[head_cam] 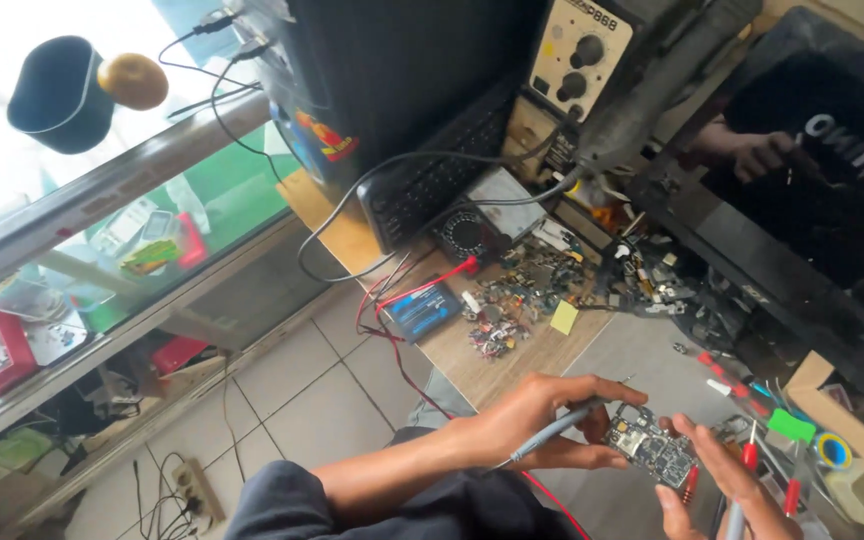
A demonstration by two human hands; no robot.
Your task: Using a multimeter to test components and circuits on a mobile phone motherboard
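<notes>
Fingers of your left hand [542, 420] pinch a thin grey probe [552, 432], its tip resting on the small circuit board [650, 448] you hold low over the grey mat [642, 350]. Your right hand [722, 480] cups that board from the other side, fingers curled around its edge; it seems to clasp a red-handled tool [749, 457] too, though the view there is too cramped to be sure. Just right of your hands lie red and green screwdrivers [742, 388] and a roll of tape [834, 450]. Beyond the mat, loose components [512, 300] are scattered over the wooden bench [352, 240], near a yellow note [563, 317] and a dark blue box [422, 308]. Farther back stand a multimeter [467, 235], a keyboard [432, 180] and a beige rework station [577, 55]. A glass counter [132, 200] runs along your left.
</notes>
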